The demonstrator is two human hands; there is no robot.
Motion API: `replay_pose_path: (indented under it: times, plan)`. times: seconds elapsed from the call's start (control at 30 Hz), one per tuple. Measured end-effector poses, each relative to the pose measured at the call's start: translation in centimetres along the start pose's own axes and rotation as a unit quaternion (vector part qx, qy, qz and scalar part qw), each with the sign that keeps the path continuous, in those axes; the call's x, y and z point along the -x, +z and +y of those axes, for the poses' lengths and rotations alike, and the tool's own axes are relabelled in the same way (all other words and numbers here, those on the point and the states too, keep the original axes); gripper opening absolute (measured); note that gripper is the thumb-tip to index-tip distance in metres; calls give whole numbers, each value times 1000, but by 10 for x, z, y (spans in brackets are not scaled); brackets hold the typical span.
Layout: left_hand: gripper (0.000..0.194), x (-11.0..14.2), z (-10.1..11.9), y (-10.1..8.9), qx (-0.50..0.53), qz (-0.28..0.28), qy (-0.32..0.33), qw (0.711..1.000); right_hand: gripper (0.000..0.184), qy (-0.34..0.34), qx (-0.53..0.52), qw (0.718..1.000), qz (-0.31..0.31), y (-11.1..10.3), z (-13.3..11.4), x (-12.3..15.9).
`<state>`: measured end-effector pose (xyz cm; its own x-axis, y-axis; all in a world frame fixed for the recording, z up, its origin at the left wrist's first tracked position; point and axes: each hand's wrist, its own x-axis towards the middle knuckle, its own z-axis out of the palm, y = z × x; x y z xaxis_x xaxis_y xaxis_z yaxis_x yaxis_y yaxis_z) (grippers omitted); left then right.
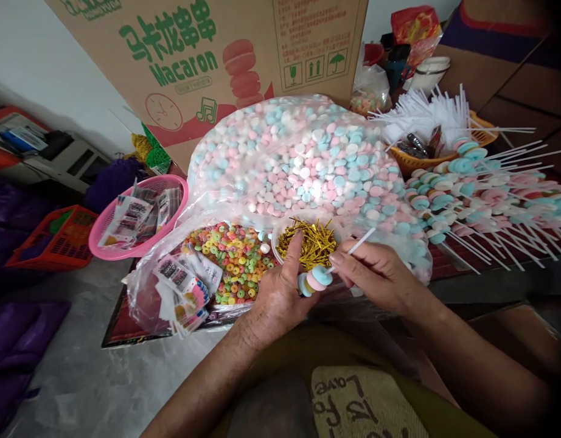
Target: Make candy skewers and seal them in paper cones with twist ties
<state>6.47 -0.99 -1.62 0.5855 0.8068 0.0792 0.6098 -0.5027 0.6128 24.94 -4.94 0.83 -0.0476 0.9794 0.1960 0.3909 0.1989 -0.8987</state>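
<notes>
My left hand (280, 289) is closed round the end of a candy skewer (317, 278), a short stack of blue, pink and yellowish discs on a white stick, with one finger raised. My right hand (376, 274) pinches the white stick (361, 241), whose bare end sticks up past the fingers. Just behind both hands stands a white bowl (274, 242) of gold twist ties (314, 240). Colourful ring-shaped pieces (237, 258) lie left of the bowl. A big clear bag of pink, white and blue discs (303, 158) fills the space behind.
Printed packets (182, 283) lie at the front left, beside a pink basket (92, 234) of more packets. Finished-looking candy skewers (485, 194) are heaped at right. Behind them an orange basket (484, 129) holds white sticks (426, 115). A large cardboard box (271, 36) stands at the back.
</notes>
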Motion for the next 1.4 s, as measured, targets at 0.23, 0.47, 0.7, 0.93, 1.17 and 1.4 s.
replay_pose_path:
  times: [0.23,0.47,0.7,0.93,1.17,1.4]
  plan:
    - [116,-4,16,-2,300,-92,-62,948,42,47,-13,999,-18,5,8,-4]
    - [74,-8,-24,-27,500,-359,-118,779,38,45,-146,986,-72,-12,24,-3]
    - [36,6,-22,-15,417,-322,-143,837,35,3,-87,992,-90,-28,13,-2]
    - [21,19,-15,-14,-5,10,-41,999,39,-6,11,998,56,-22,2,8]
    - [22,18,-9,-14,85,37,-16,996,39,7,-42,997,64,-11,1,7]
    - [43,11,-6,-17,446,-99,-172,873,30,-83,5,996,-44,-34,-11,10]
